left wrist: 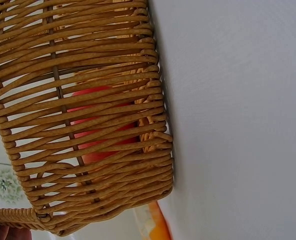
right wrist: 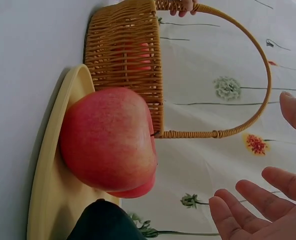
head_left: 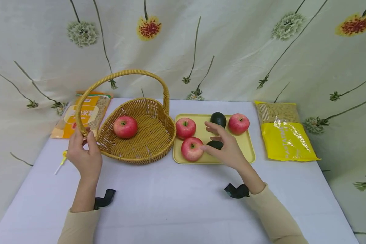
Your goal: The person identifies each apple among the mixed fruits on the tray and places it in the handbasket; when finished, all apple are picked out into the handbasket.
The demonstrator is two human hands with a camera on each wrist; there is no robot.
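My left hand [head_left: 85,154] pinches the lower left end of the handle on a wicker basket [head_left: 150,140]. One red apple [head_left: 125,127] lies inside the basket, showing through the weave in the left wrist view. Over the yellow tray [head_left: 247,145], my right hand [head_left: 227,149] hovers with fingers spread and nothing between them. Its thumb overlaps the front apple [head_left: 191,149] in the head view. Behind that one sits another apple [head_left: 186,127], and a third apple [head_left: 239,123] is at the back right. Two dark avocados [head_left: 218,119] share the tray, the nearer partly hidden by my hand.
An orange-labelled food bag [head_left: 93,113] lies behind the basket at left. A yellow pasta bag [head_left: 288,135] lies right of the tray. Near my left hand is a small yellow-and-white lollipop [head_left: 61,162]. A flower-printed cloth [head_left: 231,67] hangs behind the white table [head_left: 164,203].
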